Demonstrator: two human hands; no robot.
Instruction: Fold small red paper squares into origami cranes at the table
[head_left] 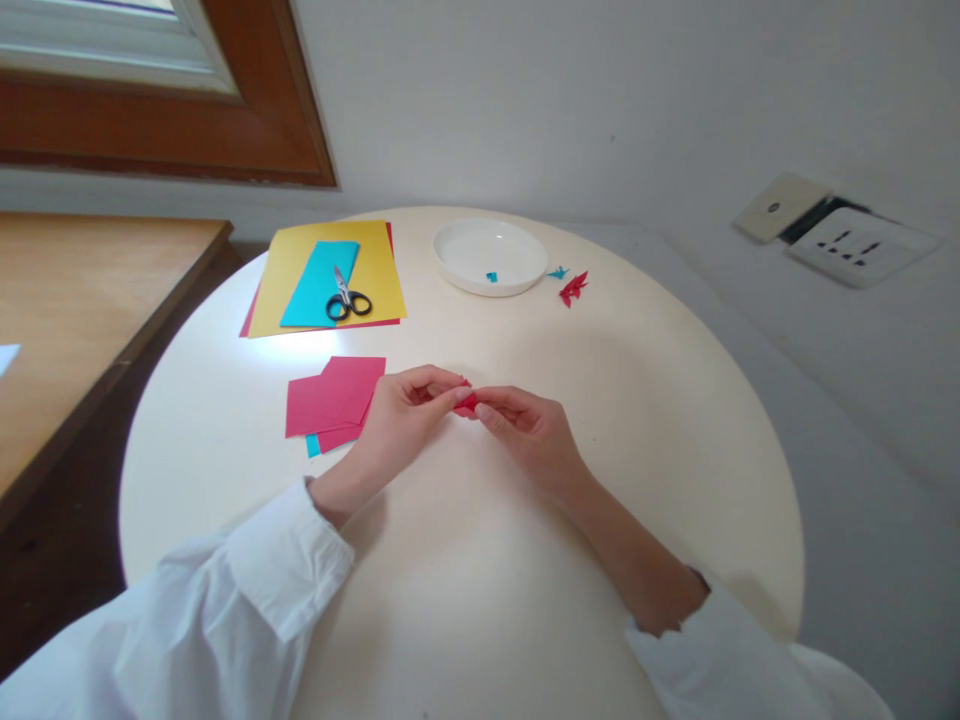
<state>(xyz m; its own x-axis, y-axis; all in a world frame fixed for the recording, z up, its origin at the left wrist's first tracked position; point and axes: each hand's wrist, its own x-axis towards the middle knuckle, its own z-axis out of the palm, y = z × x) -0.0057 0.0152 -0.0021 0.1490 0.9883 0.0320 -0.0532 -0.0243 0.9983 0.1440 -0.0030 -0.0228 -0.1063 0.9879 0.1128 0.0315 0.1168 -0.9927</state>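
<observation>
Between the fingertips of both hands, above the middle of the table, is a small piece of folded red paper (pixel 466 403). My left hand (pixel 409 405) pinches its left side, thumb on the near face. On the right side, my right hand (pixel 529 425) grips it with thumb and fingers. Fingers hide much of the paper, so its exact folded shape cannot be made out. Just left of my left hand lie several red paper squares (pixel 330 395), overlapping, with a blue paper corner (pixel 313 446) showing underneath.
The round white table (pixel 675 420) bears yellow sheets (pixel 289 262), blue paper (pixel 311 290) and black-handled scissors (pixel 346 300) at the back left. A white dish (pixel 480 240) holds a small blue piece (pixel 492 277). Beside it lie blue (pixel 558 273) and red folded paper (pixel 574 289). A wall stands behind.
</observation>
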